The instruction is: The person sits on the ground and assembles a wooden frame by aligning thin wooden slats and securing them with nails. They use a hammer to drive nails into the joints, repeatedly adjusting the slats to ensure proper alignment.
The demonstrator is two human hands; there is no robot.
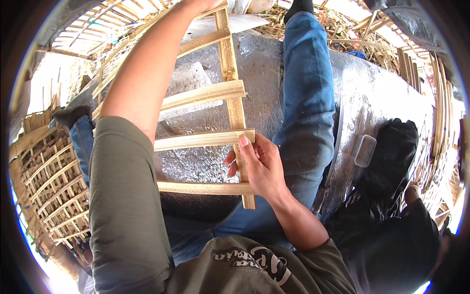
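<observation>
Near four o'clock, the right hand (pixel 262 164) clamped a slat (pixel 203 140) to the strip (pixel 236 115), others already crossing it (left hand (pixel 208 4) at twelve: grip, remaining work unclear).

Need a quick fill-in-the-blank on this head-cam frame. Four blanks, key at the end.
1. On the right hand, the digit resting atop a slat of the wooden lattice is the ____.
2. Top or bottom: the left hand shows partly at the picture's ____ edge.
3. The jeans are ____ in colour.
4. The fabric beside the small clear container is ____.

Missing words: thumb; top; blue; black.
</observation>
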